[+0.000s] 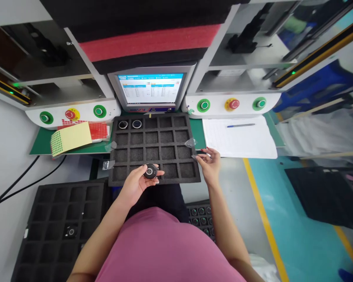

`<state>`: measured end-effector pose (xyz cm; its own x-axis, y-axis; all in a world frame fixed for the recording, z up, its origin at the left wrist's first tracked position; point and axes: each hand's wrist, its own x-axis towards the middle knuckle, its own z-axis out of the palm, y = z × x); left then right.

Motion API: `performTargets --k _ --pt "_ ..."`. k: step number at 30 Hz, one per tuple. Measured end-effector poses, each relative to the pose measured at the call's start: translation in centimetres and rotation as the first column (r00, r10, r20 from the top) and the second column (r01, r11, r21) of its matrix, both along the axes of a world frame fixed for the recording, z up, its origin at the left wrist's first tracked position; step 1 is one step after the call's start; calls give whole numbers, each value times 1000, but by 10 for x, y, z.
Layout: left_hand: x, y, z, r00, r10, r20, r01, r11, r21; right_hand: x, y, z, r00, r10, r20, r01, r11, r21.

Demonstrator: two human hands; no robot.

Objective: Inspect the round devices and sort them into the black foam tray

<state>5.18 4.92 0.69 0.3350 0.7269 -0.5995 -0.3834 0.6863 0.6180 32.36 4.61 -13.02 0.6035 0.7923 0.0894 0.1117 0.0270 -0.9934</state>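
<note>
My left hand (138,181) is closed around a small round black part (150,171) with a shiny centre, held over the near edge of a black foam tray (154,148). My right hand (208,161) hovers at the tray's right edge, fingers pinched on a small clear film piece (197,157). Another clear film (190,143) lies on the tray's right rim. Two round parts (130,124) sit in the tray's far left cells.
A monitor (150,89) stands behind the tray between two machine stations with green and red buttons. A paper sheet with a pen (240,125) lies right. Sticker sheets (72,137) lie left. More foam trays (59,219) sit lower left and below (201,217).
</note>
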Motion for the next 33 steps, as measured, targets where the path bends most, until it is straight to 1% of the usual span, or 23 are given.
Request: performTargets --k 2,5,8,10,13,16,18,20,22,24,26,28,30,33 --pt "3 1 0 999 0 -32 1 1000 27 -2 0 -3 999 -27 18 27 1000 -2" --pt "8 2 2 997 -31 -64 36 997 74 -5 3 -3 997 -48 67 49 999 -4" --pt "12 3 5 995 -68 -77 76 991 108 -5 5 0 994 -12 104 14 1000 -14" --pt "13 4 8 993 -71 -89 83 988 130 -3 4 6 993 21 116 -19 1000 -20" --pt "12 3 12 990 -58 -127 81 980 182 -1 -2 25 992 45 117 -46 999 9" --pt "14 0 19 978 -35 -205 96 949 299 -10 -12 59 996 -12 84 2 993 118" --pt "18 -2 27 970 -32 -240 128 911 393 -24 -20 87 998 -52 42 42 979 199" --pt "23 -5 36 970 -41 -241 155 866 476 -41 -27 116 999 -32 0 31 968 249" --pt "28 -9 46 975 -33 -222 154 815 559 -58 -32 142 993 76 -86 -48 956 290" --pt "30 -14 57 978 -1 -208 138 750 647 -71 -35 163 948 229 -219 -147 931 335" --pt "30 -19 67 979 7 -202 145 671 727 -80 -36 176 871 353 -341 -220 902 372" --pt "28 -24 75 981 -21 -191 166 594 788 -85 -36 184 818 408 -406 -253 889 382" --pt "25 -28 79 982 -54 -183 183 536 824 -87 -37 188 792 434 -430 -270 880 391" --pt "21 -32 80 973 -75 -219 227 484 845 -90 -39 191 787 462 -410 -295 864 407"
